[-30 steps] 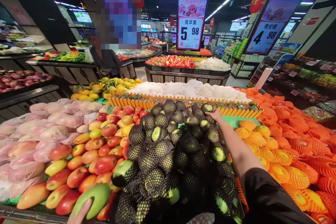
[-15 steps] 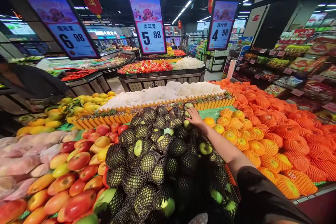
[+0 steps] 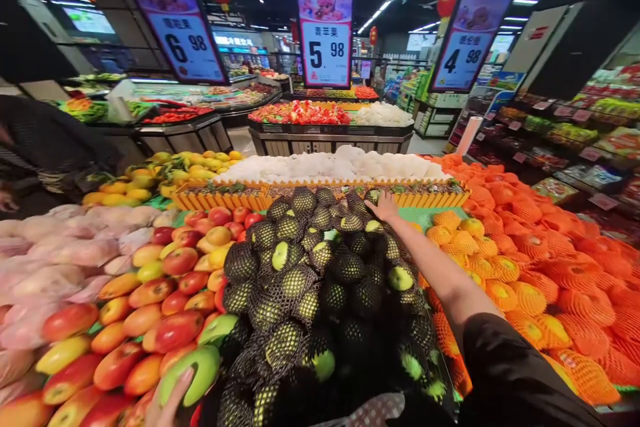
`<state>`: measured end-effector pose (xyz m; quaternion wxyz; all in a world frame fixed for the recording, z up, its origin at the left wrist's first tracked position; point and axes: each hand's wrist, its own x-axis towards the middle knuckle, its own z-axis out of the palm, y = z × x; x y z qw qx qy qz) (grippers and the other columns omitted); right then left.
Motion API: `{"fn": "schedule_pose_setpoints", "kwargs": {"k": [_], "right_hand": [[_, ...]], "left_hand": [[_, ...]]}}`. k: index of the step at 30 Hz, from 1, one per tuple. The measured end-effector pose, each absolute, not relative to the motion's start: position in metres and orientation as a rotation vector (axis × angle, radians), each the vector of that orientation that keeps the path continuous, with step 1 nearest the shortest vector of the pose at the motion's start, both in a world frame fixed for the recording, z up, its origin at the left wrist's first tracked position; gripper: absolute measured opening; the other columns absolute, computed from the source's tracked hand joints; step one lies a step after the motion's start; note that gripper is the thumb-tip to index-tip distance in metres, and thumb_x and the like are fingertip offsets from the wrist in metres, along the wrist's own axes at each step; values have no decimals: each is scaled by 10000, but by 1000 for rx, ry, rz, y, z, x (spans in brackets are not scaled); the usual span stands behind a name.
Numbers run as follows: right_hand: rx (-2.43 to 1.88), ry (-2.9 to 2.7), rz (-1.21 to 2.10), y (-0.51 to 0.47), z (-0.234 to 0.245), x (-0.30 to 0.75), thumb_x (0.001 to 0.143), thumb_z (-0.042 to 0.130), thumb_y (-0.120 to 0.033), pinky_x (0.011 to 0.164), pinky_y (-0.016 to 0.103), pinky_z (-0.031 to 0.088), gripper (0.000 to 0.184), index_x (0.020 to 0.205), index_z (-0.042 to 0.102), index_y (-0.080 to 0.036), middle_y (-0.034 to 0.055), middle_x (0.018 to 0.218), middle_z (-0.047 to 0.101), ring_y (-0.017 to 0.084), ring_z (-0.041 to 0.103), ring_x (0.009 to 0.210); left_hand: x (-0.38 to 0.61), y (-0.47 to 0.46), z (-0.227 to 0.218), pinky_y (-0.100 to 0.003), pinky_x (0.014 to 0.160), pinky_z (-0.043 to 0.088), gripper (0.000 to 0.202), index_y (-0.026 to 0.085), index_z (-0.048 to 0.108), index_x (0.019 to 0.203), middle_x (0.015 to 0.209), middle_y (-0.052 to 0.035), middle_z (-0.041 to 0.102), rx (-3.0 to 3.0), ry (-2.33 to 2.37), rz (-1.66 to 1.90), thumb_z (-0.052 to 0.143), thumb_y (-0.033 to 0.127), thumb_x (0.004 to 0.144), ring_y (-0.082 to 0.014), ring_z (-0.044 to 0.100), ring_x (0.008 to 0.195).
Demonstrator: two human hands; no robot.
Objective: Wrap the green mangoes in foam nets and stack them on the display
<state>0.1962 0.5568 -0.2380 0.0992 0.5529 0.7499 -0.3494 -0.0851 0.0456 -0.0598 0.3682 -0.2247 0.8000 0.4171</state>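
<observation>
My right hand (image 3: 384,205) reaches far across a heap of green apples in black mesh sleeves (image 3: 320,280). Its fingers rest closed on a netted apple (image 3: 373,196) at the back top of the heap, beside the orange divider fence (image 3: 320,197). My left hand (image 3: 167,407) shows at the bottom edge, with fingers curled on a bare green fruit (image 3: 193,373) at the near edge of the red and yellow mangoes (image 3: 150,307).
Oranges in orange mesh (image 3: 530,260) fill the right side. Pink-bagged fruit (image 3: 55,260) lies left, yellow fruit (image 3: 165,177) and white-wrapped fruit (image 3: 330,165) behind. Price signs (image 3: 326,30) hang overhead. A person in dark clothes (image 3: 45,147) stands at the far left.
The view swung right and then back left and down. My right hand stayed at the back of the netted apples. My left hand, out of view half a second ago, shows again on the green fruit.
</observation>
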Motion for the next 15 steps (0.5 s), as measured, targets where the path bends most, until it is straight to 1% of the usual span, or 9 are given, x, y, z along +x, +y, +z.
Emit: {"fn": "schedule_pose_setpoints", "kwargs": {"k": [1, 2, 4, 6, 7, 9, 11, 13, 15], "right_hand": [[1602, 2290, -1033, 549, -235, 173, 953, 478, -632, 1215, 609, 203, 863, 1560, 288, -49, 296, 1625, 272, 436, 232, 1524], [1537, 2365, -1056, 540, -232, 148, 949, 482, -646, 1240, 589, 158, 870, 1575, 279, -77, 258, 1663, 213, 420, 159, 1552], [1377, 2464, -1139, 519, -230, 95, 928, 503, -689, 1254, 524, 192, 839, 1571, 340, -175, 178, 1668, 266, 372, 193, 1555], [1270, 2473, -1212, 501, -234, 47, 885, 570, -702, 1222, 515, 287, 866, 1566, 362, -209, 169, 1631, 353, 375, 287, 1523], [1239, 2457, -1239, 495, -237, 28, 852, 626, -693, 1195, 519, 336, 911, 1569, 359, -200, 186, 1612, 381, 390, 333, 1499], [1213, 2415, -1276, 488, -245, -1, 799, 708, -647, 1133, 515, 419, 971, 1573, 354, -178, 212, 1576, 429, 406, 423, 1443], [1216, 2393, -1292, 488, -251, -14, 771, 746, -600, 1102, 499, 456, 982, 1571, 358, -183, 202, 1553, 464, 396, 486, 1395], [1233, 2411, -1289, 490, -252, -15, 755, 758, -572, 1113, 494, 447, 989, 1573, 354, -193, 184, 1548, 471, 387, 500, 1380], [1241, 2468, -1276, 491, -246, -6, 769, 740, -550, 1128, 496, 427, 983, 1582, 330, -181, 185, 1547, 461, 385, 489, 1381]], "left_hand": [[-86, 44, -59, -359, 854, 611, 608, 223, 683, 1042, 949, 7, 745, -645, 2024, 1127, 879, 525, 551, -284, 698, 1017], [-86, 42, -57, -320, 832, 601, 615, 222, 687, 1052, 956, 14, 743, -706, 1989, 1175, 898, 489, 540, -257, 695, 990], [-86, 41, -54, -264, 789, 579, 613, 213, 696, 1037, 975, 19, 738, -759, 1991, 1257, 916, 449, 516, -215, 681, 942], [-83, 43, -47, -249, 811, 562, 605, 205, 700, 1018, 1006, 17, 731, -755, 2024, 1316, 921, 448, 509, -198, 664, 951], [-81, 43, -43, -261, 857, 556, 600, 210, 701, 1023, 1025, 17, 726, -731, 2047, 1334, 917, 464, 524, -196, 656, 972], [-75, 42, -33, -331, 1013, 515, 595, 233, 700, 1059, 1067, 21, 712, -672, 2101, 1346, 903, 505, 571, -203, 644, 1020], [-70, 35, -22, -429, 1161, 412, 621, 264, 695, 1110, 1111, 25, 698, -646, 2156, 1339, 901, 515, 580, -225, 636, 1066], [-67, 22, -13, -494, 1218, 338, 677, 289, 683, 1163, 1140, 22, 691, -655, 2212, 1308, 902, 519, 565, -261, 633, 1104], [-66, 4, -8, -528, 1198, 365, 728, 296, 662, 1208, 1144, 6, 693, -642, 2272, 1235, 881, 557, 565, -299, 640, 1113]]}}
